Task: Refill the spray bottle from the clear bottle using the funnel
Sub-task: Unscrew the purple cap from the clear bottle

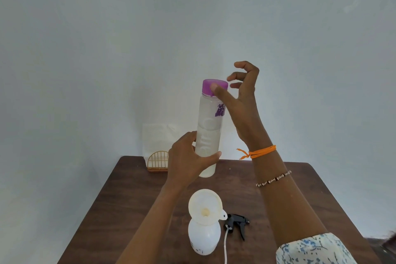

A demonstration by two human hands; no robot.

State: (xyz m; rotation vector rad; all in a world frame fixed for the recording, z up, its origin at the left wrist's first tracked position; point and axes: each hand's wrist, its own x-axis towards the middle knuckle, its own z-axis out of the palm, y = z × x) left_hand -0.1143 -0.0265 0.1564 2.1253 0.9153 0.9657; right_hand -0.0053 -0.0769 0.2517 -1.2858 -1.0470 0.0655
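Clear bottle: gripping low with left hand, right hand loose at purple cap (thumb touching). Twisting off next, then pouring into funnel.

the left hand covers the lower side of the clear bottle, whose purple print is too blurred to read. the right thumb hides part of the purple cap. the funnel conceals the spray bottle neck. the sprayer tube and counter run off the bottom edge.
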